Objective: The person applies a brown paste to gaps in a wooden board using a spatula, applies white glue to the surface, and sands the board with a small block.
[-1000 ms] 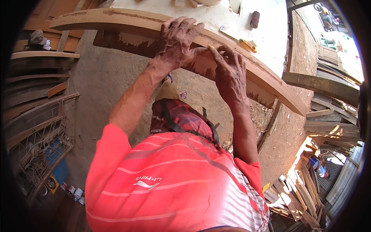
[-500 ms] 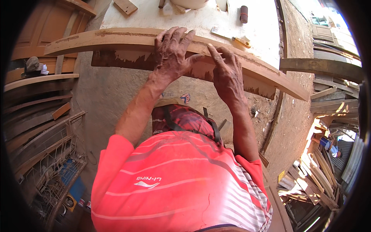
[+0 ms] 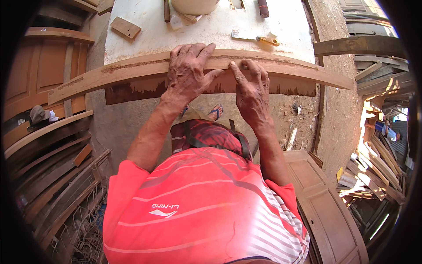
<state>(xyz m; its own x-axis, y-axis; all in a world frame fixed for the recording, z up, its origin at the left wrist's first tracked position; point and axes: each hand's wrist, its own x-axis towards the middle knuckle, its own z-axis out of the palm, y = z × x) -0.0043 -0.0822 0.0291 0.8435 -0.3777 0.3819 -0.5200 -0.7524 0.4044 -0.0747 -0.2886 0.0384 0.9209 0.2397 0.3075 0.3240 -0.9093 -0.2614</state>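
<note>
A long, pale wooden strip [image 3: 299, 69], with a rough brown band along it, lies across the near edge of a white work top [image 3: 206, 33]. A reddish-brown board with a ragged dark margin [image 3: 132, 90] shows just below it. My left hand [image 3: 187, 75] grips the strip left of centre, fingers over the far side and thumb stretched along the near side. My right hand [image 3: 251, 90] is on the strip a little further right, index fingertip at the brown band and other fingers curled onto the wood. A scraper or brush with yellow handle [image 3: 268, 41] lies beyond.
A dark rolled item [image 3: 263, 9], wood block [image 3: 125, 27] and pale container [image 3: 193, 5] sit on the top. Wooden doors [image 3: 44, 75] and curved boards stand left; a panel door [image 3: 325, 207] lies right. Timber piles and a person [image 3: 387, 132] are at the far right.
The strip, work top and both hands now appear lower in the picture, with the strip more level, as the view has shifted. Both hands stay on the strip in much the same grip.
</note>
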